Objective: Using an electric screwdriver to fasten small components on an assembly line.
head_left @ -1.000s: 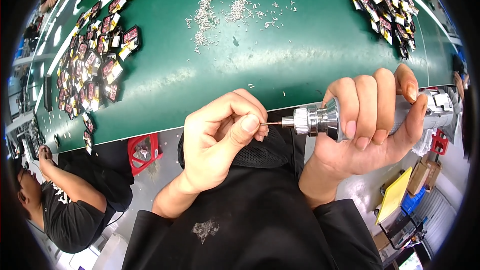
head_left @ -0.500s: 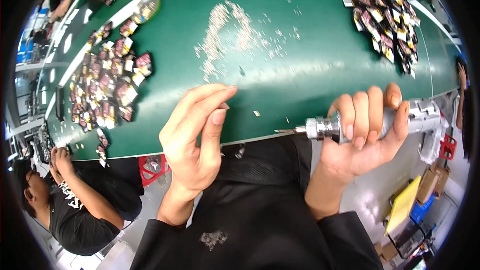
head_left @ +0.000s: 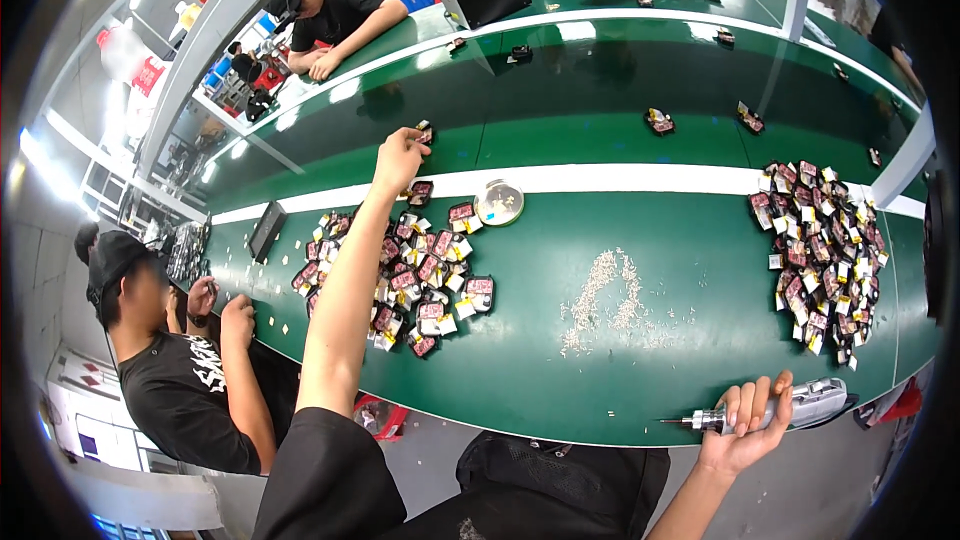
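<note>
My left hand (head_left: 399, 158) is stretched far out over the green belt, its fingers closed on a small dark part (head_left: 424, 131) at the far edge of the left pile of small red-and-black parts (head_left: 405, 275). My right hand (head_left: 745, 427) stays near my body at the belt's near edge and grips a silver electric screwdriver (head_left: 790, 408), its bit pointing left. A scatter of tiny white screws (head_left: 605, 298) lies on the belt between the two hands.
A second pile of the same parts (head_left: 822, 252) lies at the right. A small round dish (head_left: 498, 202) sits on the white stripe. A person in a black shirt (head_left: 170, 360) works at my left; others work across the far belt (head_left: 330, 15).
My left hand left the screwdriver tip and reached far forward to the left pile. My view lifted, and the right hand with the screwdriver dropped toward the belt's near edge.
</note>
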The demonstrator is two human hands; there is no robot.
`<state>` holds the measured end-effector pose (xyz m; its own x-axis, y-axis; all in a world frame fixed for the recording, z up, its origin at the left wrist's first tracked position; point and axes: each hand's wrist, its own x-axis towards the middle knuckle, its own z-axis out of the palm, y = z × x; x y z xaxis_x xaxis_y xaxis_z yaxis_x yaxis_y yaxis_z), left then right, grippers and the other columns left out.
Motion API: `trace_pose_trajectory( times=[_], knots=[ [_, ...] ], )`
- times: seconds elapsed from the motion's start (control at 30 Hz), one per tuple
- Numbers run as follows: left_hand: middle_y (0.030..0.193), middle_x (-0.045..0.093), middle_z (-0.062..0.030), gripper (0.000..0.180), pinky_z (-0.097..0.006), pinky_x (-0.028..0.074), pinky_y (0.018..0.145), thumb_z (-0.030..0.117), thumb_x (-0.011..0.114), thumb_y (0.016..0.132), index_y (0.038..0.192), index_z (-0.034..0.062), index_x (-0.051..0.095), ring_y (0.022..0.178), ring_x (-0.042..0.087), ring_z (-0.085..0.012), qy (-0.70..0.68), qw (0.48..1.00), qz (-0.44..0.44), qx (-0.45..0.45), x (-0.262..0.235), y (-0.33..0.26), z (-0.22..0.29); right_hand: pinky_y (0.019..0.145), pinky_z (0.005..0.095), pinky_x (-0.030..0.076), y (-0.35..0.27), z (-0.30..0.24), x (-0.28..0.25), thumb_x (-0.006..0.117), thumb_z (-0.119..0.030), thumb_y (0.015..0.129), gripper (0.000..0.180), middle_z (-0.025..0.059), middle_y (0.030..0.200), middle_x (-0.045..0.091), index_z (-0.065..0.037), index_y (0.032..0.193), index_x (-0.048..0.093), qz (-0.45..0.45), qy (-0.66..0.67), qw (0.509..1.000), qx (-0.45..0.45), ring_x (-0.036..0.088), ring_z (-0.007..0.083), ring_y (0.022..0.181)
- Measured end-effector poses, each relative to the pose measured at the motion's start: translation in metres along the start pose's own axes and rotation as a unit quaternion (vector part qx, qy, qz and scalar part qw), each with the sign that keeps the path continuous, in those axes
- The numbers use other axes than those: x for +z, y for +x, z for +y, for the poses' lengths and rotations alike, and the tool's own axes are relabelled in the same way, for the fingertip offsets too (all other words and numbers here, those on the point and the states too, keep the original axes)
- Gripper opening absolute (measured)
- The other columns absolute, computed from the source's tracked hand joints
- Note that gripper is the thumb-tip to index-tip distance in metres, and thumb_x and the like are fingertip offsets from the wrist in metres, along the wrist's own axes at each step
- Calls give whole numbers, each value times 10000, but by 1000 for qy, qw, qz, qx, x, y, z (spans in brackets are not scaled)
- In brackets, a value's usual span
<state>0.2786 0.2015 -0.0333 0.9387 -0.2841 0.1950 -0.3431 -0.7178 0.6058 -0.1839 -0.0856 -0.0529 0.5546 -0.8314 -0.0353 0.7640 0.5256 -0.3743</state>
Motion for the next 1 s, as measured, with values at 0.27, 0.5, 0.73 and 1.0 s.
trace_pose_trajectory(
  times=[0.27,0.5,0.73,1.0],
  knots=[
    [1014,642,-219,345,-451,477,835,148,542,794,1115,24,563,959,608,-389,227,972,59,-30,12,15,14,356,218,336,4,2,1,404,-195,981,165,-23,472,308,-68,876,391,14,-9,1000,-5,274,62,324],
    [1026,610,-231,469,-431,457,881,188,677,757,1134,-37,513,998,563,-384,256,963,32,79,2,47,-25,372,234,348,3,2,1,404,-192,979,161,-13,483,318,-57,893,401,0,4,1000,20,301,79,347],
    [1019,625,-177,345,-393,453,877,114,606,797,1111,-30,596,971,570,-324,198,955,-8,222,10,3,34,390,219,317,-1,-5,3,420,-168,971,131,-28,495,299,-63,893,415,-27,-5,999,24,284,58,369],
    [1182,546,-165,513,-391,469,866,-5,661,691,1184,-24,516,1020,542,-332,-6,844,-212,493,73,-195,218,429,257,335,2,-8,-2,453,-189,939,128,-32,494,319,-76,878,449,-22,-1,998,52,305,82,383]
  ],
)
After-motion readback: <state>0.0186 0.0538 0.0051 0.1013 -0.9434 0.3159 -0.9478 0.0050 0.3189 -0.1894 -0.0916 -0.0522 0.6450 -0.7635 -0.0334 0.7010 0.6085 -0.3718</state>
